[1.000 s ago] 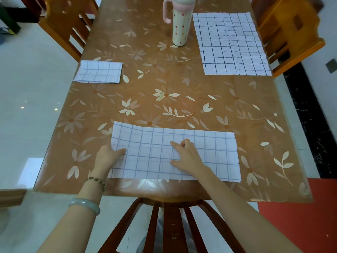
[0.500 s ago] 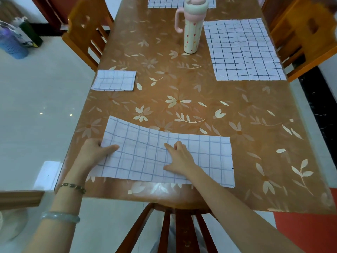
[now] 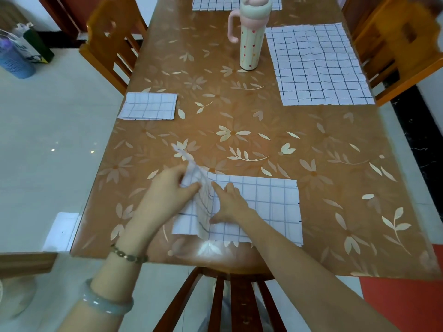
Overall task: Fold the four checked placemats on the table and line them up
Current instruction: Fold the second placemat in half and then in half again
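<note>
- Step in hand: the second fold of the near placemat (image 3: 263,207), a long strip lying along the near edge of the table (image 3: 335,164). Its left end is raised off the surface.
- Left hand (image 3: 172,185): thumb and fingers pinch the raised left end. One lifted corner sticks up past the knuckles towards the far side.
- Right hand (image 3: 230,204): fingers straight and slightly spread, pressing flat on the strip just right of the raised flap, apparently at the intended crease line. It grips nothing.
- Position relative to grip: the flap stands between the two hands, and the rest of the strip lies flat to the right of the pressing hand.
- Next move, as judged: carry the pinched end across to the right end, match the edges, slide the pressing hand clear, then flatten the crease.
- Progress, as judged: one folded placemat (image 3: 149,106) lies at the left edge, and an open placemat (image 3: 318,65) lies far right. The far placemat (image 3: 215,2) is cut off by the frame, so its condition is unconfirmed.
</note>
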A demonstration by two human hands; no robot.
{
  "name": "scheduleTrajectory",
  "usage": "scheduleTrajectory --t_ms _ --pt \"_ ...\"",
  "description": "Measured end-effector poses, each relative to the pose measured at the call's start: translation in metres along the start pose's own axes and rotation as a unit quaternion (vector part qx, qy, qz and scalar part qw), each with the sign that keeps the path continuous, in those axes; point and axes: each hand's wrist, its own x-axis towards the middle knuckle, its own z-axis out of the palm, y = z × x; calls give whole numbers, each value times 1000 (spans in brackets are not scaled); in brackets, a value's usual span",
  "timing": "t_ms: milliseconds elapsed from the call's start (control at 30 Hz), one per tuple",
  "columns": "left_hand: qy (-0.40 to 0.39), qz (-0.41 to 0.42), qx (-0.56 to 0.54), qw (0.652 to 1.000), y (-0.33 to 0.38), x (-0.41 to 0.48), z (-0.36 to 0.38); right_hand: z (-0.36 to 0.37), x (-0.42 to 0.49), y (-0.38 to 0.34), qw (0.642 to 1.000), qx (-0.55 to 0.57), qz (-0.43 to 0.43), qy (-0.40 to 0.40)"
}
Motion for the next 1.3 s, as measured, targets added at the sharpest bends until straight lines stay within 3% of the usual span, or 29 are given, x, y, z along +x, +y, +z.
scheduleTrajectory --t_ms 67,133,233,333,433,533,600,733,867,967,1200,1300 --pt "-8 23 4 1000 22 -1 20 -4 2 5 996 91 0 -5" --pt "-5 37 19 999 40 -2 45 -17 -8 13 964 266 17 11" --pt "-32 32 11 999 63 -2 87 -44 -38 37 824 553 91 91" --pt "-62 34 35 997 76 3 132 -64 -67 75 698 696 108 132" --pt "-73 41 90 992 79 7 174 -76 -90 97 656 722 153 159" --pt "-97 42 110 988 76 7 202 -77 -101 108 666 708 192 137" --pt "-122 56 81 988 73 4 215 -72 -102 110 698 674 205 124" --pt "-179 95 30 979 56 -3 221 -58 -96 114 734 607 239 189" --pt "-75 111 64 989 3 10 199 -54 -89 119 785 512 257 235" --pt "4 115 131 985 -44 25 179 -52 -84 121 804 456 266 273" --pt "-45 146 264 952 -85 37 177 -58 -86 124 848 378 271 255" --pt "-53 136 285 947 -86 37 183 -61 -84 125 850 377 274 244"
